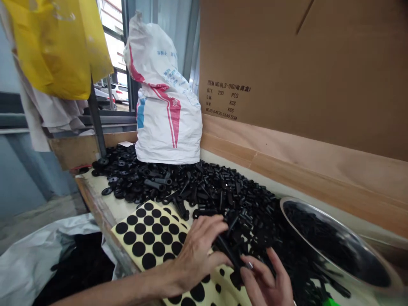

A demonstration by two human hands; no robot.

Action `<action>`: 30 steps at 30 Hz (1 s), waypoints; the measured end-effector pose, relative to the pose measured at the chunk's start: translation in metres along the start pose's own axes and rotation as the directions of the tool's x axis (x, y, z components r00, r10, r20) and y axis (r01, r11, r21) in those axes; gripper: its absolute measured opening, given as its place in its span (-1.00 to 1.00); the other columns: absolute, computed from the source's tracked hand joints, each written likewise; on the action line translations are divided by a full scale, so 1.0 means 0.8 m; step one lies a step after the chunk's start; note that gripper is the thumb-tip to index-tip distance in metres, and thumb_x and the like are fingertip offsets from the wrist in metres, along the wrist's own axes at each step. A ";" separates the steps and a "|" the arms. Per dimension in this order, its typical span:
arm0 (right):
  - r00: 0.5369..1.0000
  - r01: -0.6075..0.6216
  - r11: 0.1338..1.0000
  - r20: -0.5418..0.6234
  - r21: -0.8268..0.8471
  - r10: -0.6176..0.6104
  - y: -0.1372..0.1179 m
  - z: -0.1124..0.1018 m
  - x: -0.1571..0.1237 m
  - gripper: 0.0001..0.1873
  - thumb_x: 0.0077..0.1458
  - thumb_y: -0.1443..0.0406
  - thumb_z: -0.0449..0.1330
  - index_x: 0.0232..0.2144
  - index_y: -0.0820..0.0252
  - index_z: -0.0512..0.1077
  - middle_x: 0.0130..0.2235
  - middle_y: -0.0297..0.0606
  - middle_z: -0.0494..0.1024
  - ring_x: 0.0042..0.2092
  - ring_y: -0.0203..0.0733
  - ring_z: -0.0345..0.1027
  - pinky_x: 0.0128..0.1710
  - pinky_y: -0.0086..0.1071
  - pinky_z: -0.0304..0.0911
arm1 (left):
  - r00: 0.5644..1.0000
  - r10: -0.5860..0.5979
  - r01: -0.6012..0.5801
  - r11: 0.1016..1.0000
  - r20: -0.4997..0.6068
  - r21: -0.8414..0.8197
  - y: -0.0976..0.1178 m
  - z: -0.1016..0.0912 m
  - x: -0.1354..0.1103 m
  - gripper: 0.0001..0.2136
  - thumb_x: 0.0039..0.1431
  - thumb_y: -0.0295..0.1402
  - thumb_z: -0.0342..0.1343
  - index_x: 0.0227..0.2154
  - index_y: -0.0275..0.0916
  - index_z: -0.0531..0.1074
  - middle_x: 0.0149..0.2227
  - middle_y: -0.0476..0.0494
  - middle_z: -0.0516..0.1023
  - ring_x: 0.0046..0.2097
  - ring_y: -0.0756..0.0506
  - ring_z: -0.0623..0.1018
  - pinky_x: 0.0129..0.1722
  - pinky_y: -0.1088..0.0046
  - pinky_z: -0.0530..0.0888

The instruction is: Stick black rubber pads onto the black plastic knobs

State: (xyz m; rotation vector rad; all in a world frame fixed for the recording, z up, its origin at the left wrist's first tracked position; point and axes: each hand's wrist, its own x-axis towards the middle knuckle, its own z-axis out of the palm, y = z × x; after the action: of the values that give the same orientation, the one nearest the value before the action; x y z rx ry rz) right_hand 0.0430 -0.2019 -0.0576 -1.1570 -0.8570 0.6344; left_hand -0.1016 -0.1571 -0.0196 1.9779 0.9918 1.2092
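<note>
My left hand [204, 244] is closed around a long black plastic part [228, 250], thumb below and fingers over the top. At the part's lower end, the thumb and forefinger of my right hand [269, 280] press together, the other fingers lifted. A small shiny silver spot [249, 265] shows at those fingertips; I cannot tell what it is. Under both hands lie yellow backing sheets [145, 233] with rows of round black stickers. A heap of small black plastic parts [219, 187] spreads just beyond my hands.
A metal bowl [341, 238] of black pieces stands tilted at the right. White woven sacks [168, 123] rest at the back, beside a big cardboard box [302, 72]. An open bag [79, 263] of black pieces lies lower left. Yellow cloth [57, 46] hangs upper left.
</note>
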 end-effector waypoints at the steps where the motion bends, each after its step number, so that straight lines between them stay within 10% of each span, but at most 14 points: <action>1: 0.999 0.035 0.999 -0.012 -0.008 -0.036 -0.004 0.002 -0.005 -0.11 -0.06 0.08 0.33 0.24 0.15 0.07 -0.28 -0.25 0.53 -0.26 -0.14 0.45 -0.28 -0.31 0.38 | 0.981 -0.193 0.180 0.955 -0.034 -0.237 0.006 0.007 -0.009 -0.55 0.09 -0.23 0.24 0.05 -0.10 0.34 0.11 -0.20 0.38 0.08 -0.22 0.35 0.07 0.19 0.29; 5: 0.965 0.254 0.946 -0.009 -0.199 -0.261 -0.011 0.004 -0.027 -0.18 -0.03 0.22 0.33 0.23 0.10 0.09 -0.17 -0.22 0.51 -0.13 -0.13 0.42 -0.08 -0.20 0.32 | 0.772 -0.558 0.502 0.243 0.303 -0.830 0.026 0.033 -0.039 -0.61 0.18 -0.16 0.15 0.00 -0.27 0.37 -0.05 -0.30 0.49 -0.16 -0.14 0.53 -0.18 0.32 0.45; 7: 0.967 0.254 0.940 0.099 -0.229 -0.237 -0.013 -0.003 -0.035 -0.25 -0.01 0.23 0.31 0.20 0.09 0.14 -0.10 -0.17 0.52 -0.12 -0.12 0.43 -0.12 -0.20 0.33 | 0.730 -0.580 0.501 0.096 0.361 -0.860 0.028 0.038 -0.045 -0.70 0.17 -0.22 0.16 -0.12 -0.33 0.43 -0.15 -0.28 0.53 -0.30 -0.08 0.55 -0.30 0.40 0.47; 14: 0.987 -0.051 0.982 -0.159 -0.183 0.022 -0.035 -0.050 -0.031 -0.75 -0.03 0.10 0.32 -0.46 0.16 0.46 -0.31 -0.32 0.45 -0.20 -0.23 0.30 -0.13 -0.35 0.20 | 0.727 -0.555 0.573 0.165 0.405 -0.802 0.009 0.027 -0.046 -0.77 0.22 -0.31 0.11 -0.15 -0.36 0.48 -0.12 -0.32 0.54 -0.37 -0.06 0.58 -0.47 0.54 0.43; 21: 0.906 -0.417 0.907 -0.061 0.052 0.420 -0.035 -0.041 -0.049 -0.66 -0.16 0.06 0.39 -0.52 0.17 0.44 -0.49 -0.42 0.33 -0.38 -0.31 0.14 -0.34 -0.43 0.12 | 0.721 -0.559 0.577 0.156 0.410 -0.802 0.007 0.039 -0.059 -0.78 0.22 -0.33 0.13 -0.16 -0.35 0.52 -0.15 -0.28 0.56 -0.37 -0.01 0.55 -0.41 0.55 0.44; 30: 0.850 -0.524 0.845 0.008 0.102 0.526 -0.027 -0.030 -0.057 -0.67 -0.13 0.06 0.38 -0.52 0.17 0.44 -0.49 -0.43 0.30 -0.37 -0.31 0.12 -0.30 -0.43 0.12 | 0.746 -0.561 0.549 0.212 0.359 -0.808 0.004 0.042 -0.058 -0.73 0.21 -0.27 0.13 -0.13 -0.34 0.52 -0.16 -0.28 0.56 -0.33 -0.02 0.53 -0.38 0.52 0.43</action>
State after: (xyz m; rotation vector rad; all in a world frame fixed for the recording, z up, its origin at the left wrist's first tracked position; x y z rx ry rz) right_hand 0.0383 -0.2576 -0.0524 -1.3119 -0.4726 1.1024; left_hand -0.0838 -0.2019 -0.0515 0.6208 0.6990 0.9590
